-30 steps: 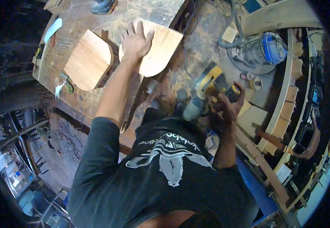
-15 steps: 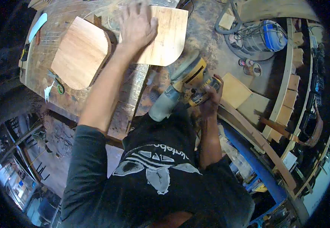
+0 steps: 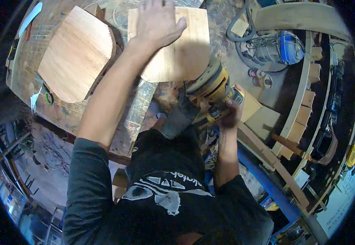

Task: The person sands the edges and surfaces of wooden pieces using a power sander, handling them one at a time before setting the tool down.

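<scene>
My left hand (image 3: 158,25) lies flat on a pale wooden board (image 3: 185,51) with rounded corners, fingers spread and the fingertips cut off by the top edge of the view. My right hand (image 3: 231,113) grips a yellow and black orbital sander (image 3: 216,87) by its battery end. The sander is turned on its side, its round pad right at the board's lower right rounded corner. From the sander a dark dust bag (image 3: 179,118) hangs toward my body. A second wooden board (image 3: 77,53) of similar shape lies on the workbench (image 3: 26,92) to the left.
Scissors (image 3: 46,93) with green handles lie near the bench's left edge. At the right, a blue-topped shop vacuum (image 3: 291,48) with a hose stands on the floor beside a pair of sandals (image 3: 260,78). A wooden rack with blocks (image 3: 308,99) and a hammer (image 3: 289,143) are farther right.
My right hand has brought the sander up to the board's rounded corner and tilted it. My left hand stays flat on the board. The whole view has shifted slightly.
</scene>
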The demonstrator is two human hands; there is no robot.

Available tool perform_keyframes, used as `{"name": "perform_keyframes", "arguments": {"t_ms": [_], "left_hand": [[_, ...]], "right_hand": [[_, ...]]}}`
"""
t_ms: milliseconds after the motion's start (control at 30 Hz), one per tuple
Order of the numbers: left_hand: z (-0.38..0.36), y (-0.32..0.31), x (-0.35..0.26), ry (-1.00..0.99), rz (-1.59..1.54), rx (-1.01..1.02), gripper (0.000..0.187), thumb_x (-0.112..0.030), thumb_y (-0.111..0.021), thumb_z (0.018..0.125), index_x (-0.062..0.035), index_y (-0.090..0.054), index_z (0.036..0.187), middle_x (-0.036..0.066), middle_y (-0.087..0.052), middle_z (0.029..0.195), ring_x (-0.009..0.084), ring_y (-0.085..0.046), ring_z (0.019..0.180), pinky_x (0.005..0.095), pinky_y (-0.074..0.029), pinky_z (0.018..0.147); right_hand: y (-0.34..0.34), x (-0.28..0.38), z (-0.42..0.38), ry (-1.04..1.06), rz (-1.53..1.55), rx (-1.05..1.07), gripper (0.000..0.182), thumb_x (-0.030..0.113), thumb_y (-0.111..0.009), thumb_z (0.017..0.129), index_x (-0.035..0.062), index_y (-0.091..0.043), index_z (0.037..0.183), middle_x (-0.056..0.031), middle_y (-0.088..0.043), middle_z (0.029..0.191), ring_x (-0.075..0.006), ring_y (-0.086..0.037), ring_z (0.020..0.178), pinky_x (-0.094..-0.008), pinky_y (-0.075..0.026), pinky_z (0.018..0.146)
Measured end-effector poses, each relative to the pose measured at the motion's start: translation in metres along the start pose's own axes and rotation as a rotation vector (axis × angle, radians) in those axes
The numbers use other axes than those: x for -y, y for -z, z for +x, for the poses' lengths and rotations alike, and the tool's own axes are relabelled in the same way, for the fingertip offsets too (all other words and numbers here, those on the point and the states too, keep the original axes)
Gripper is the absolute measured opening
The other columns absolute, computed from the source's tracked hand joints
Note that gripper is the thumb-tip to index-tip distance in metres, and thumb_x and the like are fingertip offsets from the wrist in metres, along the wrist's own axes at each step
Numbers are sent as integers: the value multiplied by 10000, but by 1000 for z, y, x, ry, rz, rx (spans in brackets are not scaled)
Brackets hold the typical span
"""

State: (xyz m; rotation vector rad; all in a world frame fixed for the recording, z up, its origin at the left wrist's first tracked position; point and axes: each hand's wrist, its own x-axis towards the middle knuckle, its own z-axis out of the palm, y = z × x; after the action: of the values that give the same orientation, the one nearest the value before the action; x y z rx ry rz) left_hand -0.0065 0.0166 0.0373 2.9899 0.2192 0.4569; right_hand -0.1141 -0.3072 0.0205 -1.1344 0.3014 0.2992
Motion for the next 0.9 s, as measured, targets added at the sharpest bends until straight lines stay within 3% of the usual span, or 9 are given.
{"name": "perform_keyframes", "arguments": {"t_ms": [33, 67, 167, 233, 367, 567, 900], "left_hand": [[0, -8, 1, -85, -113, -89, 683, -622, -582, 948, -67, -628, 1343, 238, -624, 1233, 414, -578, 1191, 535, -443, 1020], [-2, -7, -2, -73, -119, -87, 683, -622, -582, 948, -67, -628, 1343, 238, -624, 1233, 414, -578, 1191, 535, -443, 1020], [-1, 4, -9, -44, -285, -105, 652, -513, -652, 906, -21, -594, 1329, 281, -600, 1181, 443, -548, 1141, 540, -429, 992], [-6, -4, -10, -63, -255, -256, 581, -472, -680, 890, 25, -649, 1189, 280, -609, 1087, 445, -560, 1078, 530, -446, 948], [-10, 4, -11, -33, -301, -240, 548, -449, -671, 904, 46, -677, 1139, 288, -614, 1089, 444, -564, 1079, 532, -445, 957], [-8, 3, -10, 19, -330, -194, 551, -445, -667, 903, 51, -697, 1140, 292, -633, 1094, 438, -564, 1113, 519, -431, 1005], [-10, -2, -12, -6, -320, -243, 577, -448, -671, 900, 66, -689, 1163, 284, -638, 1143, 417, -573, 1127, 499, -446, 1000]], "right_hand": [[8, -5, 5, 57, -21, 36, 690, 118, -713, 795, 113, -418, 1418, -130, -624, 1076, -280, -683, 884, -379, -603, 730], [8, -6, 5, 52, -34, 39, 690, 118, -713, 795, 113, -418, 1418, -130, -624, 1076, -280, -683, 884, -379, -603, 730], [-5, -1, 1, 84, -32, 6, 709, 89, -712, 778, 91, -422, 1425, -108, -617, 1071, -265, -670, 964, -379, -589, 838], [-17, 4, -6, 83, 92, 12, 720, 79, -710, 771, 88, -427, 1433, -97, -614, 1087, -257, -656, 1024, -376, -566, 915], [-9, -1, -12, 130, -81, 2, 739, 98, -731, 762, 87, -427, 1436, -104, -613, 1111, -260, -656, 1031, -401, -563, 932], [-7, -6, -15, 147, -71, -6, 812, 140, -798, 743, 53, -408, 1451, -115, -609, 1149, -263, -652, 1054, -404, -549, 959], [-4, -7, -17, 167, -122, -2, 832, 170, -811, 735, 46, -400, 1448, -132, -598, 1167, -276, -647, 1077, -415, -543, 974]]}}
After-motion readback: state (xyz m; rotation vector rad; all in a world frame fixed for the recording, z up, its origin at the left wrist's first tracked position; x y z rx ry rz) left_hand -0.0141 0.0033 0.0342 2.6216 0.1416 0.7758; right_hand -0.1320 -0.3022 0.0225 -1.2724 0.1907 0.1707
